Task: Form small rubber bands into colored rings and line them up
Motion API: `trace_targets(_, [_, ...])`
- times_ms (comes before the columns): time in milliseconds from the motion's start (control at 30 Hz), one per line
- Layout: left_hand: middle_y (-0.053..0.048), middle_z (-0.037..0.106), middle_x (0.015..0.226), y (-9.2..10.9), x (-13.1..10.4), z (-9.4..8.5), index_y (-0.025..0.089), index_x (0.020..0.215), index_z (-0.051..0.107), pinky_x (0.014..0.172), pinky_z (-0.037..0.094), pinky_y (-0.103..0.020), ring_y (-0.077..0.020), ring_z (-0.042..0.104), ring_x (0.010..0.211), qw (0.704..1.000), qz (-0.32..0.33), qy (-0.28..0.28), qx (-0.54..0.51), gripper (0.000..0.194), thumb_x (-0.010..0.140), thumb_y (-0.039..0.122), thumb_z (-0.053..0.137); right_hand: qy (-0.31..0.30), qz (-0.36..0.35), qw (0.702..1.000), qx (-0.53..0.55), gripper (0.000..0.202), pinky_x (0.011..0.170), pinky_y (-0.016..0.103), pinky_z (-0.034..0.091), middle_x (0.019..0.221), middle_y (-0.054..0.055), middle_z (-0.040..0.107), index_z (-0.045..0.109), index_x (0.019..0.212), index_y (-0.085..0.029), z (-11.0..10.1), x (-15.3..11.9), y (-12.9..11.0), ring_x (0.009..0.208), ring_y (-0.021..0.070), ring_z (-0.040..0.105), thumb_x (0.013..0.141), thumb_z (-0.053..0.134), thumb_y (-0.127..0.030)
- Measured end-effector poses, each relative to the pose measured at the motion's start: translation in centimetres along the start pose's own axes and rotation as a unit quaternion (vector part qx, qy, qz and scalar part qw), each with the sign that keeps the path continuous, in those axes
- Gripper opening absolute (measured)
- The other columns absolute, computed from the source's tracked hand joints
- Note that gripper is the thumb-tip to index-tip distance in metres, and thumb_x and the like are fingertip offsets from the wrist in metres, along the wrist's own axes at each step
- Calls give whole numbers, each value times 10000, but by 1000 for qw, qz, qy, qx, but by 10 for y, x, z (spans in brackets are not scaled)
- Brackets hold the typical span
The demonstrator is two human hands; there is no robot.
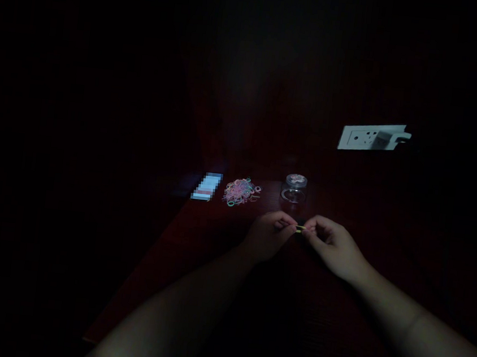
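Between my two hands a small yellow band [299, 229] is stretched, pinched at both ends by the fingertips. My left hand [272, 233] is closed on its left end, and my right hand [330, 244] grips its right end. Beyond the hands stands a clear round jar [294, 193] with a patterned lid on top. To its left lies a loose pile of colourful small bands [240, 191], mostly pink and purple, with a few green ones.
A lit phone [207, 186] lies near the left edge of the dark red table [170, 256]. On the wall at the upper right is a white socket panel [360, 137] with a plug in it. The surroundings are very dark.
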State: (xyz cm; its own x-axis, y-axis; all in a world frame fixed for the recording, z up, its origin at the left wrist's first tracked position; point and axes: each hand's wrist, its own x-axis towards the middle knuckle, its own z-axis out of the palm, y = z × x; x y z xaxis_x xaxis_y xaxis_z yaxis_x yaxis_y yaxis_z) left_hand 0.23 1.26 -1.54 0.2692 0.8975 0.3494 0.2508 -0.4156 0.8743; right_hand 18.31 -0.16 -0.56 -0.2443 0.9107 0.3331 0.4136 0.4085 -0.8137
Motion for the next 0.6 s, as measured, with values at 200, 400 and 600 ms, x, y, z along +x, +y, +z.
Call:
trace_targets(200, [-29, 712, 815, -3, 1, 1, 161, 910, 675, 666, 500, -232, -120, 644, 719, 999, -12, -12, -27, 130, 852, 228, 578, 1, -4, 1000, 7, 194, 581, 268, 433, 698, 12, 576, 604, 780, -186, 0, 0, -1, 632, 147, 520, 850, 571, -364])
trace_targets(400, [-47, 730, 847, -4, 0, 0, 159, 912, 678, 686, 520, -245, -130, 669, 746, 1000, 3, -21, -14, 121, 850, 217, 592, 0, 0, 1000, 4, 185, 578, 278, 445, 705, 25, 605, 616, 783, -186, 0, 1, 0, 634, 154, 536, 844, 584, -357])
trace_targets(600, [-35, 738, 915, -10, 5, -13, 184, 926, 677, 748, 531, -252, -129, 683, 805, 998, 21, 0, 58, 120, 865, 229, 584, -6, 6, 1000, 9, 151, 576, 273, 444, 702, 18, 593, 612, 787, -183, 0, 1, 5, 631, 148, 528, 832, 588, -325])
